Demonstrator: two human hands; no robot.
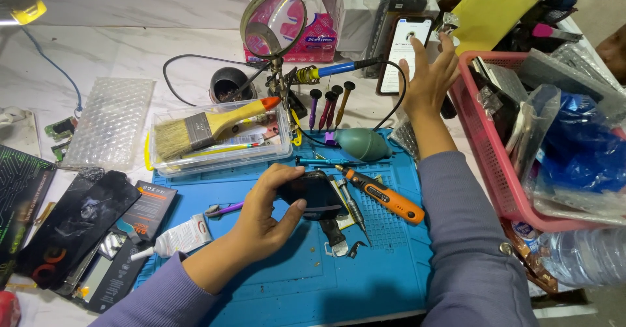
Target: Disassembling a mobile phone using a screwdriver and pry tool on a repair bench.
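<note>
1. Left hand (261, 219) is down over the blue mat (306, 281), fingers curled around a dark phone (313, 193), thumb pressing its near edge, so the phone sits just above the middle of the mat.
2. Right hand (427, 79) is up at the far side, fingers spread and straight, fingertips at a lit phone screen (404, 50) propped upright; it holds nothing.
3. To do this well, I'd judge the left grip wants to stay firm but light on the edges, keeping the glass off the loose metal bits (339, 245) lying on the mat just beneath.
4. Beside the held phone: an orange-and-black electric screwdriver (385, 196), slim and ribbed, lying at a slant.
5. A soft green rubber air bulb (362, 143) rests at the mat's far edge, rounded, matte.
6. Bristly wooden brush (208, 126) with a yellow handle lies across a clear plastic box (222, 157).
7. A round magnifying lens (274, 17) stands on a clamp behind; a red plastic basket (486, 164) crammed with crinkly bags sits on the table to the right.
</note>
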